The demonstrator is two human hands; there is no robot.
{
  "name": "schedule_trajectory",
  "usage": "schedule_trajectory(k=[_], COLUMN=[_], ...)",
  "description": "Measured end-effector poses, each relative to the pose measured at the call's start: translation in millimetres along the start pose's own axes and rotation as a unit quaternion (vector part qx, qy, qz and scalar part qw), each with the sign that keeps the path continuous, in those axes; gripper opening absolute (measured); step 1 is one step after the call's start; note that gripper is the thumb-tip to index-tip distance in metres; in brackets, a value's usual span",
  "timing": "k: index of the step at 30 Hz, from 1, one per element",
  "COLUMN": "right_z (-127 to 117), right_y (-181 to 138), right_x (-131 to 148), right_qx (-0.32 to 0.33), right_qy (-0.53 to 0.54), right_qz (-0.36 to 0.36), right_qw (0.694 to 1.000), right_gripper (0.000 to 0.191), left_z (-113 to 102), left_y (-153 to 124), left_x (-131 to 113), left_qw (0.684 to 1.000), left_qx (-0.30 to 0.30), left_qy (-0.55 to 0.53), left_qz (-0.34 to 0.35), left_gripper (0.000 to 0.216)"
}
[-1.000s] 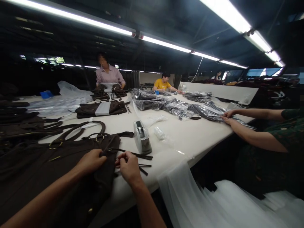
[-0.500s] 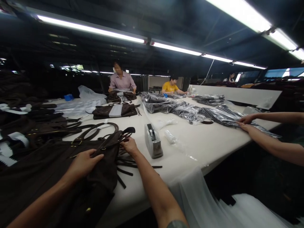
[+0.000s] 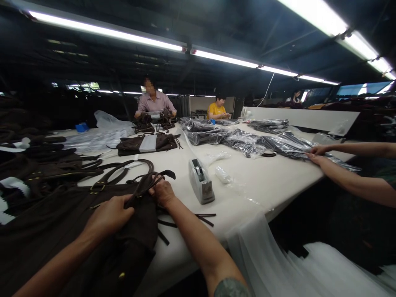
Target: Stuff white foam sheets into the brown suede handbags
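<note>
Left of the tape dispenser [image 3: 201,181], the brown bag [image 3: 66,214] lies with the left hand [image 3: 109,216] pinching its edge, while the right hand [image 3: 163,192], higher than a second ago, grips thin straps [image 3: 145,185], drawing them toward its corner.

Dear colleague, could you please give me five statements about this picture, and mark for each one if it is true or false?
1. The left hand touches a dark brown bag. True.
2. The right hand grips the tape dispenser. False: the right hand holds thin brown straps; the tape dispenser stands apart from it on the table.
3. A folded bag with a pale band lies farther away than the tape dispenser. True.
4. The person in yellow is left of the person in pink in the picture. False: the person in yellow is to the right of the person in pink.
5. A co-worker's hands touch a plastic-wrapped bundle at the right. True.
</note>
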State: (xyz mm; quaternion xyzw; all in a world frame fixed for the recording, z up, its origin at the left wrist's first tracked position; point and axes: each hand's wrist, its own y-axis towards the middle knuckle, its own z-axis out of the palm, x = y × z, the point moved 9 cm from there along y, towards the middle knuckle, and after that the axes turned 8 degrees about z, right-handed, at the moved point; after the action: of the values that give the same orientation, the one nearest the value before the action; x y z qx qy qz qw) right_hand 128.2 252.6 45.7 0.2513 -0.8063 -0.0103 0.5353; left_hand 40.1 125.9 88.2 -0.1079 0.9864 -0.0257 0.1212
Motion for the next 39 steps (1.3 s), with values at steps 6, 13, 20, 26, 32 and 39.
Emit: schedule_trajectory(k=[6, 13, 20, 26, 32, 39], right_z=[0, 15, 8, -5, -13, 9], right_y=[12, 23, 16, 15, 40, 38], right_x=[-30, -52, -34, -22, -36, -70], right_qx=[0.017, 0.064, 0.015, -0.001, -0.015, -0.012], right_qy=[0.117, 0.209, 0.112, 0.065, 0.107, 0.277], right_qz=[0.070, 0.121, 0.081, 0.057, 0.125, 0.302], right_qw=[0.991, 0.968, 0.990, 0.996, 0.986, 0.912], right_gripper=[0.030, 0.022, 0.030, 0.036, 0.016, 0.017], left_z=[6, 14, 6, 2, -7, -11], left_y=[0, -3, 0, 1, -1, 3], left_x=[2, 7, 7, 8, -3, -14], left_qw=[1.000, 1.000, 1.000, 1.000, 0.999, 0.994], left_qx=[0.018, 0.010, 0.000, -0.006, -0.007, 0.017], left_qy=[-0.012, -0.026, -0.002, -0.003, 0.030, 0.107], left_qz=[-0.010, 0.011, 0.023, 0.027, 0.028, 0.009], left_gripper=[0.050, 0.048, 0.048, 0.047, 0.051, 0.057])
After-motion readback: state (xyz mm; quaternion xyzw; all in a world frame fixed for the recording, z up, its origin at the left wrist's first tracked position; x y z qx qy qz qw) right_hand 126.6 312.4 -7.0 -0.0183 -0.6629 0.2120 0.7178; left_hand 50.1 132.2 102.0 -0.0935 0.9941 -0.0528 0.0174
